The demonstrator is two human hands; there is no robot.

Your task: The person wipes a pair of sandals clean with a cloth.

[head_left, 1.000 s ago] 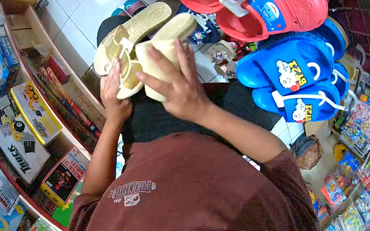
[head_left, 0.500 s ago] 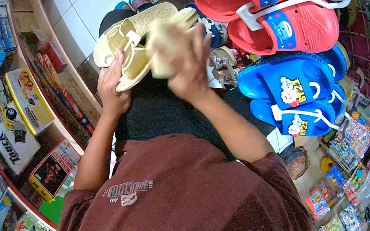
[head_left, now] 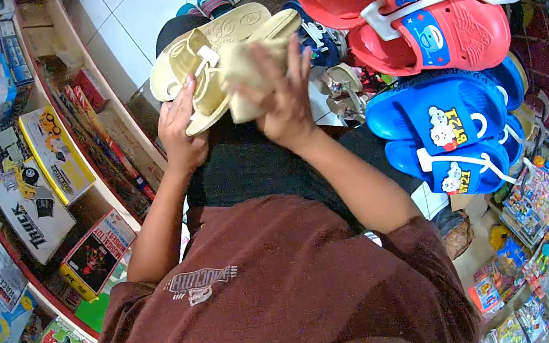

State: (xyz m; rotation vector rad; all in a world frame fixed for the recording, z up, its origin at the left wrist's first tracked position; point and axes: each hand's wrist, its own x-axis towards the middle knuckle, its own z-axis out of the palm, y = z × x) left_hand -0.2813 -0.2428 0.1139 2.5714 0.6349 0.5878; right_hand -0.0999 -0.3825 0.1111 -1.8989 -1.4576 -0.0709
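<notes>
A pair of beige sandals (head_left: 236, 27) is held up in front of my dark-trousered lap, the two joined by a white plastic hanger (head_left: 207, 56). My left hand (head_left: 182, 130) grips them at the near left edge, with its thumb up against a strap. In my right hand (head_left: 288, 105) is a pale cream cloth (head_left: 241, 79), folded and blurred, and it lies against the right-hand sandal. The fingers of that hand spread over the cloth. Part of the right-hand sandal is hidden behind the cloth and the fingers.
Red clogs (head_left: 466, 34) and blue slides (head_left: 454, 116) hang close on my right. To the left, a shelf (head_left: 124, 98) holds boxed toys, among them a truck box (head_left: 24, 191). Packaged small goods (head_left: 530, 201) are at the lower right. White floor tiles (head_left: 122, 44) show ahead.
The whole view has shifted slightly, so the sandals and both hands appear a little further right. My right hand keeps the cloth against the sandal, and my left hand keeps its grip.
</notes>
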